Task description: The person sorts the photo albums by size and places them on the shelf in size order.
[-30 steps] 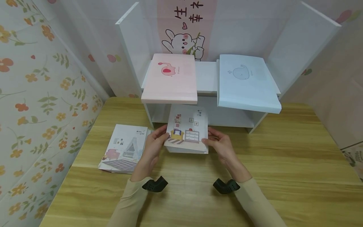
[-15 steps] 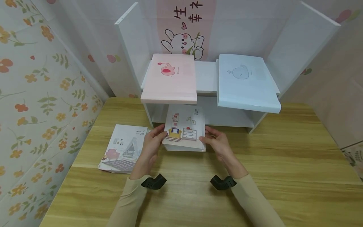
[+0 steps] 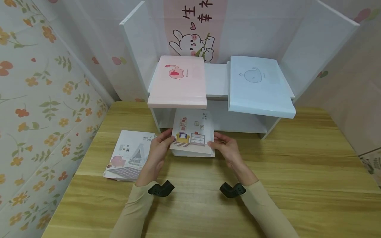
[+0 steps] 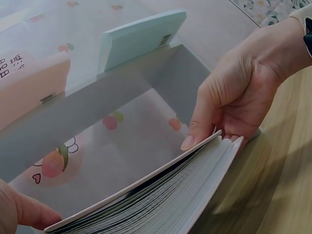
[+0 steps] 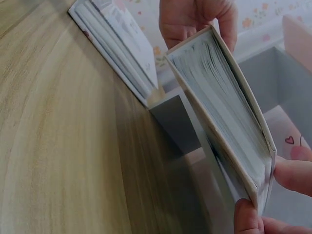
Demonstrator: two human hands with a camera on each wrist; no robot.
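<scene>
A white photo album (image 3: 193, 132) with a printed armchair and drawers lies level at the front of the shelf's lower compartment, its far end under the pink album (image 3: 180, 82). My left hand (image 3: 157, 147) grips its left side, thumb near the top cover. Opposite, my right hand (image 3: 227, 150) pinches the right side, thumb on the cover and fingers below. The left wrist view shows the page edges (image 4: 161, 195) between two stiff covers. In the right wrist view, thumb and fingers of the right hand (image 5: 273, 200) hold a corner.
The white shelf (image 3: 242, 122) stands at the table's back, with tall side panels. On its upper board lie the pink album and a light blue album (image 3: 259, 84), both overhanging the front. Another white album (image 3: 131, 155) lies on the wooden table (image 3: 297, 185) to the left.
Both hands have shifted the white album slightly left and farther back toward the shelf's lower compartment. The grip looks the same, and the other albums stay put.
</scene>
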